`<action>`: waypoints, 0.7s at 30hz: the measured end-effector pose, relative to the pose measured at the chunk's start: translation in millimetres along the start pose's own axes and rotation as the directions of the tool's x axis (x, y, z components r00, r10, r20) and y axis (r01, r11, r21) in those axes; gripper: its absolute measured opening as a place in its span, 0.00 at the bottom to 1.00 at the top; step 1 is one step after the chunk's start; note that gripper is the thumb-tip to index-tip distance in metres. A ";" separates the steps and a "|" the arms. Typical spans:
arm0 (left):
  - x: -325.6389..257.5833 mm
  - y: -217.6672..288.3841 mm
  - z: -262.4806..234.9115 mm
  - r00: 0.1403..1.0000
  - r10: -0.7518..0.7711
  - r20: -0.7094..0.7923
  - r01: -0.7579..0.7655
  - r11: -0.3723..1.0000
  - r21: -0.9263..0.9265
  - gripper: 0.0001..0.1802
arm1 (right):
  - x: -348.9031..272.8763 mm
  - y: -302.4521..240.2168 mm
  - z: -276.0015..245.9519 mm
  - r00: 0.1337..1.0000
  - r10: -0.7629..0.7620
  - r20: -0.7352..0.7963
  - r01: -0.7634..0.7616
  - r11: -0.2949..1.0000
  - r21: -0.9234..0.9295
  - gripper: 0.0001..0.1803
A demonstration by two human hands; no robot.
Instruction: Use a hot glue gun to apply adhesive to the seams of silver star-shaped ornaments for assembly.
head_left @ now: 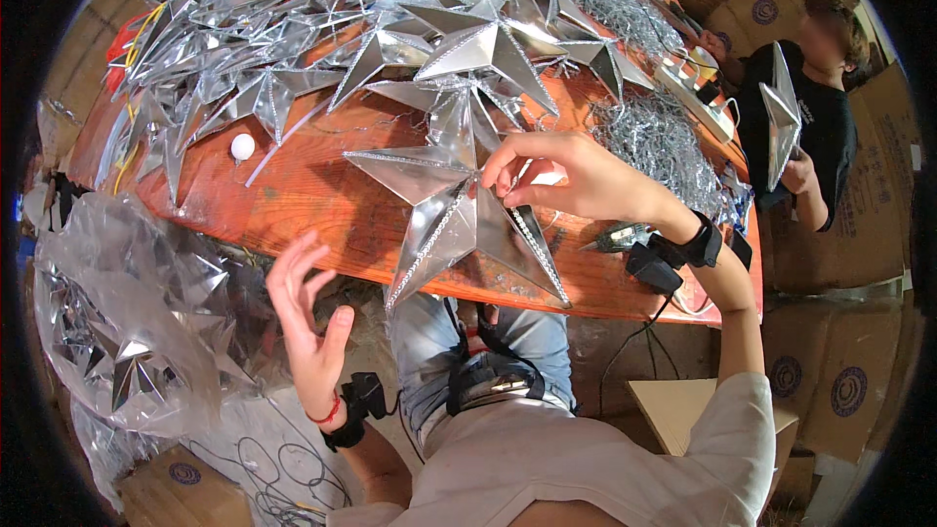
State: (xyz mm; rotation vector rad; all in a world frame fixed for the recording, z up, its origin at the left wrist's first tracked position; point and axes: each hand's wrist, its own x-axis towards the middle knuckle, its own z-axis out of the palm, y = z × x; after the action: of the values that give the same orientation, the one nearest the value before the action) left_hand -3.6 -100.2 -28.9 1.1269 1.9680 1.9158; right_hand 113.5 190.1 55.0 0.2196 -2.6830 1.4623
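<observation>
A large silver five-pointed star [429, 224] lies at the table's front edge, two of its points reaching toward me. Rows of small shiny beads run along some of its ridges. Over its upper right part is my right hand [566, 176], thumb and fingers curled into a pinch close to the star's middle; what sits between the fingertips is too small to make out. My left hand [310, 317] hangs in front of the table edge, left of the star, with its fingers apart and nothing in it.
Many silver stars [264, 98] are heaped across the far side of the orange wooden table [322, 205]. A white ball [242, 146], tinsel [664, 137] and a power strip [698, 98] lie there too. A plastic bag [127, 303] of stars stands left. At right, a co-worker [815, 88] holds a star.
</observation>
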 end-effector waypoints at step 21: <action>34.1 47.0 84.5 0.892 0.130 0.433 -0.397 0.683 0.614 0.22 | 8.7 30.7 10.3 0.990 -0.094 -0.108 0.084 0.992 -0.095 0.07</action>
State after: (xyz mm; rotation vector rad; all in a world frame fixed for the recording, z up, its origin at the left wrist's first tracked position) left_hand 41.5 -18.4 13.4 1.8823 2.4504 0.8950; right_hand 99.9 197.1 25.1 0.2402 -2.6056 1.2858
